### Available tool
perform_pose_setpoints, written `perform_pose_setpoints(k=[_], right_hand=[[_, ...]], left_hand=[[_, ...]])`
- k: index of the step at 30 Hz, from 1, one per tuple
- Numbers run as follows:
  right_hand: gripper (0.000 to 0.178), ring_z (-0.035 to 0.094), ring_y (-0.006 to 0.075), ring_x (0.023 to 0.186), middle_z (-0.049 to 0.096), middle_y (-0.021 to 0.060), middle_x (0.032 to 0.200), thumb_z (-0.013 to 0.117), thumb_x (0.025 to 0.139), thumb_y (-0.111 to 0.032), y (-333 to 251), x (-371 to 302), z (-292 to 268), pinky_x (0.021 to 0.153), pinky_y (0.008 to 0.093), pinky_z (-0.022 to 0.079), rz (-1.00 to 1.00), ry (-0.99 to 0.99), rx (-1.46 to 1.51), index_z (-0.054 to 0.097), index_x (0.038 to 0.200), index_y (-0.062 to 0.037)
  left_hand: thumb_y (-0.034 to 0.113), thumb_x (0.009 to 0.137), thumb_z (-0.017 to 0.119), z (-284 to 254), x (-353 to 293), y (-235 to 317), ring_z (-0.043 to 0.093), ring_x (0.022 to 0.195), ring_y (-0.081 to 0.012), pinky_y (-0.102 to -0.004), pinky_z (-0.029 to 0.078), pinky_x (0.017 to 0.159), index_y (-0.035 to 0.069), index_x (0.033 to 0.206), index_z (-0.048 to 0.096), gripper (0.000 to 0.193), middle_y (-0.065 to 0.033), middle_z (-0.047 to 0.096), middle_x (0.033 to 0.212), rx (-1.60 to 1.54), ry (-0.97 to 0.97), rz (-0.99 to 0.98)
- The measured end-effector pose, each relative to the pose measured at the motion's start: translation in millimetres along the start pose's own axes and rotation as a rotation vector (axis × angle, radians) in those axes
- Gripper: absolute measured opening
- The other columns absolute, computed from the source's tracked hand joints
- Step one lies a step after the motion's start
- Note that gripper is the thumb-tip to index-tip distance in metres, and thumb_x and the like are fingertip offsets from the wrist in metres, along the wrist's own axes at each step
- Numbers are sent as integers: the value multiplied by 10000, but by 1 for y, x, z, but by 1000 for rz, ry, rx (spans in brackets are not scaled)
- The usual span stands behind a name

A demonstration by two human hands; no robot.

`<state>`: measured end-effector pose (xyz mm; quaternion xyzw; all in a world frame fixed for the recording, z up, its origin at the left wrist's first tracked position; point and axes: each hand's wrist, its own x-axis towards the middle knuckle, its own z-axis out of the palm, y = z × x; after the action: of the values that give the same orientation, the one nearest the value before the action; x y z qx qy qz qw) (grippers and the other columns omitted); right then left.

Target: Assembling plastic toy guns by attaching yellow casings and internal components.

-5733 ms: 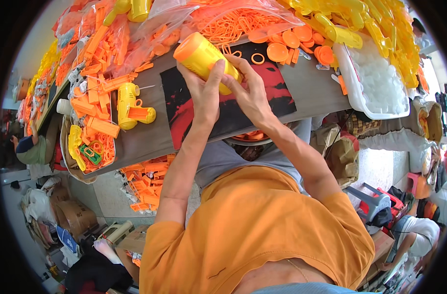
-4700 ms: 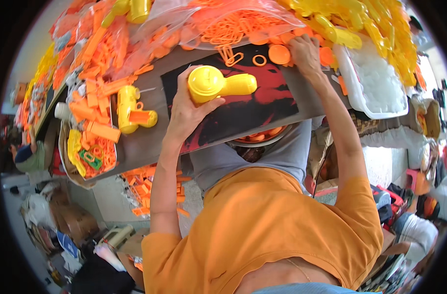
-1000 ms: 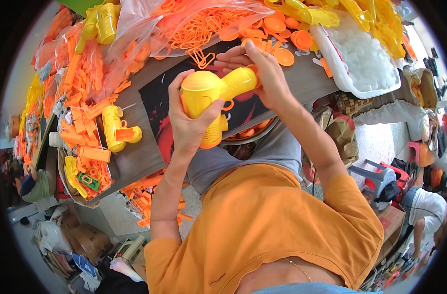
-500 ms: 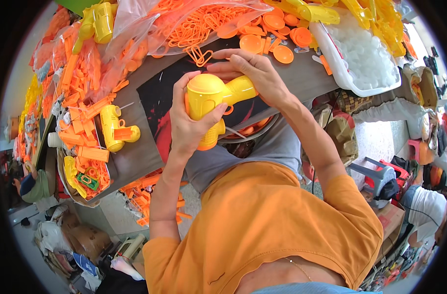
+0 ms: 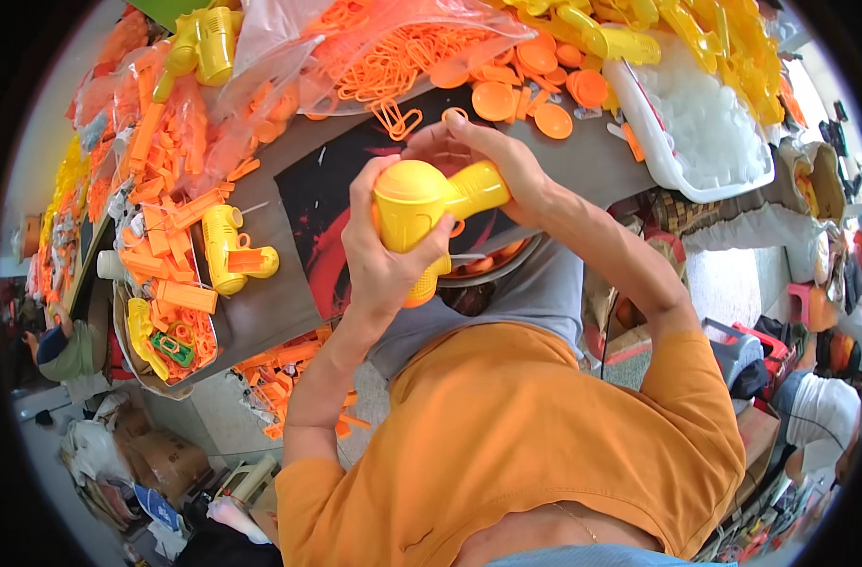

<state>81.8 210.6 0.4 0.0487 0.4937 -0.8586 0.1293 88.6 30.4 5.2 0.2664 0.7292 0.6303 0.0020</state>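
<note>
My left hand [image 5: 388, 248] is wrapped round a yellow plastic toy [image 5: 414, 197] shaped like a hair dryer, its thumb across the near side. The toy has a domed round body, a short spout pointing right and a grip hanging down with an orange end. My right hand [image 5: 492, 156] curls round the far side of the spout, its palm against the spout's end. Part of its fingers is hidden behind the toy. By its upper fingertip shows a small orange ring [image 5: 456, 113]; I cannot tell whether the hand touches it. Orange loop-shaped clips [image 5: 393, 118] lie just beyond.
Orange round discs [image 5: 552, 120] lie at the back. A white tray [image 5: 710, 192] of translucent pieces stands right. Another yellow toy [image 5: 225, 250] and a box [image 5: 171, 378] of orange parts are left. Below the hands, a round container [image 5: 488, 274] holds orange pieces.
The toy and both hands sit slightly farther right and lower in the picture, as the whole view has shifted a little. The right palm has closed in on the spout's end.
</note>
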Motion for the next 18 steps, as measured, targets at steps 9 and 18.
perform_pose_setpoints(k=[9,18], right_hand=[[359,596,211,595,631,128,762,455,968,-291,-6,-40,-11,557,305,465,-180,120,-980,558,927,51],[97,609,308,675,607,124,756,551,875,-92,4,2,26,619,374,494,-718,-159,-1360,610,881,-14]], left_hand=[[341,708,796,-31,18,-14,594,1080,-292,-413,498,928,78,1327,479,744,-131,549,1223,593,-358,746],[104,854,691,-46,-5,-37,606,968,-198,-337,528,839,28,1381,328,644,-110,534,1168,-627,500,-472]])
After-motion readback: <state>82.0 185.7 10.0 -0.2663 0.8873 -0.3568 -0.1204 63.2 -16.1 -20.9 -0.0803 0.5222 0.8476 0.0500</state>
